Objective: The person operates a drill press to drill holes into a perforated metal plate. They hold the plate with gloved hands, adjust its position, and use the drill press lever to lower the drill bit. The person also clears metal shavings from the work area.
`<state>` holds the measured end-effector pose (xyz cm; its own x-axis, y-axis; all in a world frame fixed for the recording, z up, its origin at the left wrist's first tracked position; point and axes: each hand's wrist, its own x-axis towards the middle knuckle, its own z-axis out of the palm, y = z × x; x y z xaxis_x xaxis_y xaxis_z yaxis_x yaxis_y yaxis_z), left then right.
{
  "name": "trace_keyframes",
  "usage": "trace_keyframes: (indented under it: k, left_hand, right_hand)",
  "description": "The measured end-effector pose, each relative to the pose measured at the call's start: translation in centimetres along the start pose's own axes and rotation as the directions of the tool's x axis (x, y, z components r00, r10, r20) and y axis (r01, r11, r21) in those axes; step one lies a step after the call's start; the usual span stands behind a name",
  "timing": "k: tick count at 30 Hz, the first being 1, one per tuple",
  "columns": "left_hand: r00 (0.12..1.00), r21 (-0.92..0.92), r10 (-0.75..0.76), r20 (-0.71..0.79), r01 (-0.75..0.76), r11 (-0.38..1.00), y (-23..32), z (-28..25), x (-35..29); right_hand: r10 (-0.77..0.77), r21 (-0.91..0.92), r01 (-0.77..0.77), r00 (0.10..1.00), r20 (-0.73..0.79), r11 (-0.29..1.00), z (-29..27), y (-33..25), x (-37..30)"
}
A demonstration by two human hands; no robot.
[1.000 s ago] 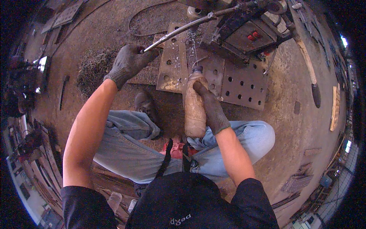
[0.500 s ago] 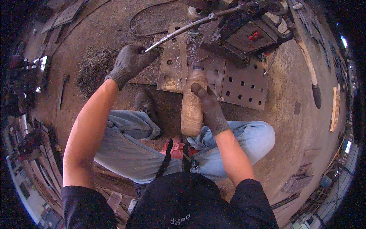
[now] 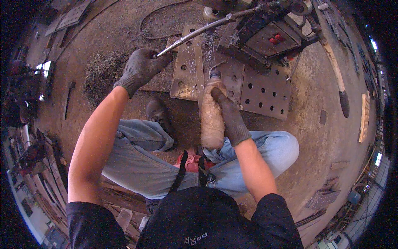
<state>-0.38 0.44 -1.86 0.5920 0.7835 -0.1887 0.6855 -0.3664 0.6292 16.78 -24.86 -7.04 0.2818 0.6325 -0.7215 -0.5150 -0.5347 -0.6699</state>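
Note:
My left hand (image 3: 143,68), in a dark grey glove, is closed around the end of a long metal lever (image 3: 201,32). The lever slants up to the right, to a dark machine (image 3: 269,43) with a red switch. In front of my right knee, my gloved right hand (image 3: 232,118) grips a dirty, brownish plastic bottle (image 3: 212,128) from its right side. The bottle's dark cap (image 3: 215,74) points away from me, and a thin pale streak runs from it toward the machine. Steel plates with round holes (image 3: 255,95) lie beneath and beside the machine.
Curly metal shavings (image 3: 99,76) are heaped left of the plates. A hose (image 3: 143,27) loops behind them. At the right are a long-handled tool (image 3: 333,62) and a wooden strip (image 3: 365,118). A dark bar (image 3: 69,99) lies on the left floor. My shoe (image 3: 158,114) stands near the plates.
The bottle has shifted slightly right in my right hand's grip, and the thin streak from its cap now shows. My left hand stays on the lever almost unmoved.

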Motion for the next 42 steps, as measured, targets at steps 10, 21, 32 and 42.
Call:
trace_keyframes:
  k: [10, 21, 32, 42]
  left_hand:
    - [0.999, 0.067, -0.036, 0.019, 0.035, 0.997, 1.1, -0.3, -0.2]
    - [0.999, 0.057, -0.034, 0.017, 0.033, 0.998, 0.9, -0.3, -0.2]
    - [1.000, 0.031, -0.027, 0.014, 0.027, 0.999, 0.1, 0.2, 0.0]
    - [0.999, 0.041, -0.047, 0.023, 0.046, 0.998, 0.7, -0.1, -0.1]
  right_hand:
    - [0.053, 0.167, -0.054, 0.999, 0.011, 0.985, 0.2, -0.2, 0.1]
    - [-0.173, 0.019, 0.174, 0.985, -0.020, 0.985, 2.0, -2.3, -2.7]
    - [-0.182, 0.025, 0.181, 0.983, 0.023, 0.983, 2.3, -1.5, -2.2]
    - [-0.043, 0.024, 0.044, 0.999, -0.019, 0.999, 0.6, -0.3, -0.1]
